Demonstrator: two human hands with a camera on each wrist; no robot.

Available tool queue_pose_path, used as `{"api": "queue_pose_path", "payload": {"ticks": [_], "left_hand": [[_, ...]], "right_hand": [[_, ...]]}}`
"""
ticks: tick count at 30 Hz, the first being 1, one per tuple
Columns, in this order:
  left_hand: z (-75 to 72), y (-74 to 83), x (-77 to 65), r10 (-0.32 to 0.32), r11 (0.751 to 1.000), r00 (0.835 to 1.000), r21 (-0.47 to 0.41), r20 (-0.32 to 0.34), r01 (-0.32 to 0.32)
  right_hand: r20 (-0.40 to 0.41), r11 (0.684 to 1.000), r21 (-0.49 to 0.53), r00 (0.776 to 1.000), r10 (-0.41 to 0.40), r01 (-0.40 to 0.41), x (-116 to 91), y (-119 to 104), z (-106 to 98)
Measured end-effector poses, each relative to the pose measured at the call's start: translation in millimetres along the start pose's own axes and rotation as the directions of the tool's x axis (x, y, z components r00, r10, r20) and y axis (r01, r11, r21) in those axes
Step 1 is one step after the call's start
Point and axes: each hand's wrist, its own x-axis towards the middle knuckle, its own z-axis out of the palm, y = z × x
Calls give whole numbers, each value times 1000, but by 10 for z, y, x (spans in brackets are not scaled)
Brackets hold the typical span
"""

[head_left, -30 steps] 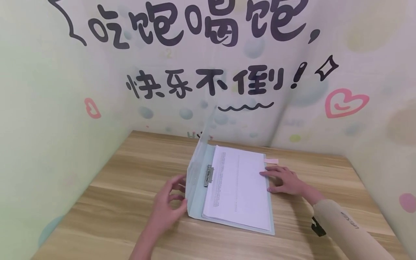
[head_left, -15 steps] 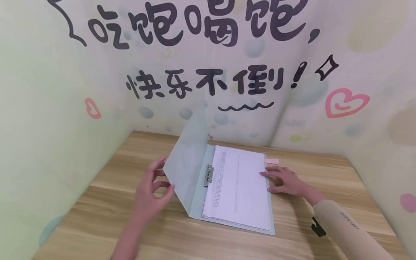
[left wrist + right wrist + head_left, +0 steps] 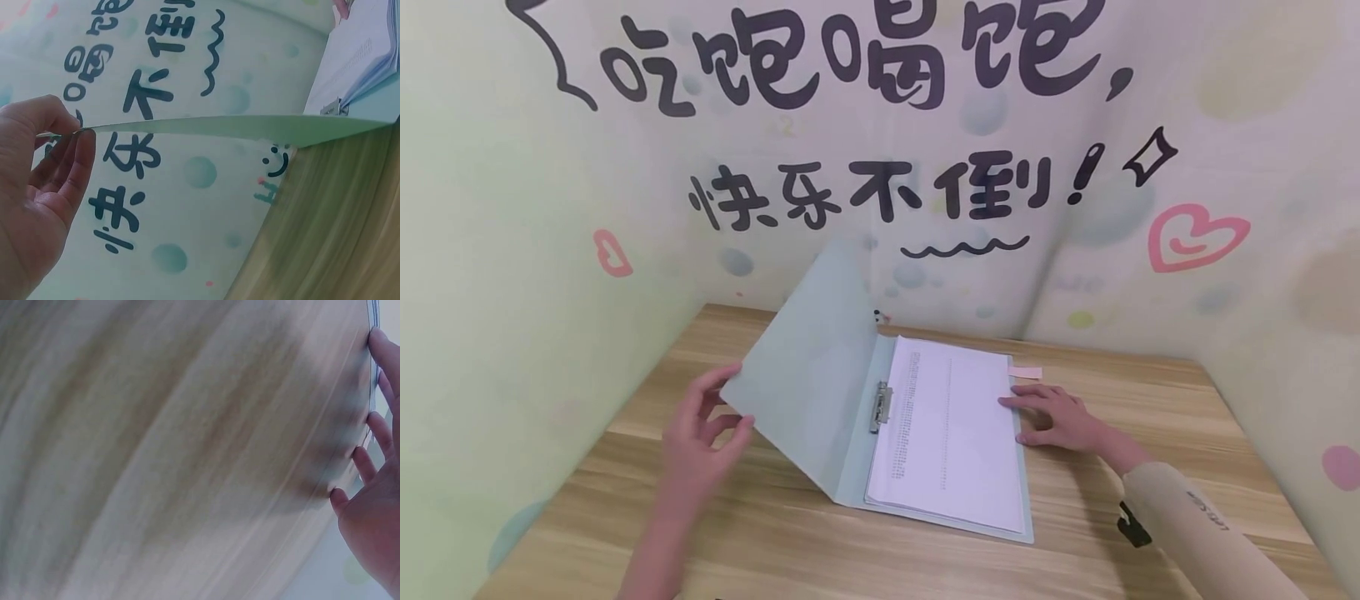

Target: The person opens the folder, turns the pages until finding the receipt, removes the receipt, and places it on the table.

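A light blue clip folder lies open on the table, its cover raised and leaning left. White printed sheets lie inside, beside a metal clip along the fold. At the cover's outer edge, my left hand pinches it between thumb and fingers. The left wrist view shows the cover edge-on, thin and slightly bowed, in that same left hand. My right hand rests at the right edge of the sheets and folder, fingers extended. Its fingertips touch that edge in the right wrist view.
A pink tab sticks out from the folder's right side onto the wood-grain table. Walls with printed lettering stand close behind the table and along both sides. A black object sits by the right sleeve.
My left hand has moved left, swinging the folder's cover from nearly upright to a wider leftward lean. The right hand and the sheets stay in place.
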Motion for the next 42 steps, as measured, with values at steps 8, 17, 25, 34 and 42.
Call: {"api": "queue_pose_path", "payload": {"ticks": [8,17,25,34,42], "left_hand": [[-182,-77,-20,-152,985,981,-95,-117,142],[-500,-311,-112,-245,968,966,-70,-81,240],[-680,-513,-226,-261,959,965,102,-29,263],[-817,-716,-285,-385,841,922,422,28,339],[-920,-922,-367,-461,762,883,547,84,346]], "right_hand": [[-7,1000,9,1000,-3,3,-2,15,11],[-1,1000,5,1000,-5,5,13,12,2],[-1,1000,19,1000,1,-1,20,17,-2],[-5,1000,20,1000,-1,1,18,17,-5],[0,1000,24,1000,1,-1,22,27,-3]]}}
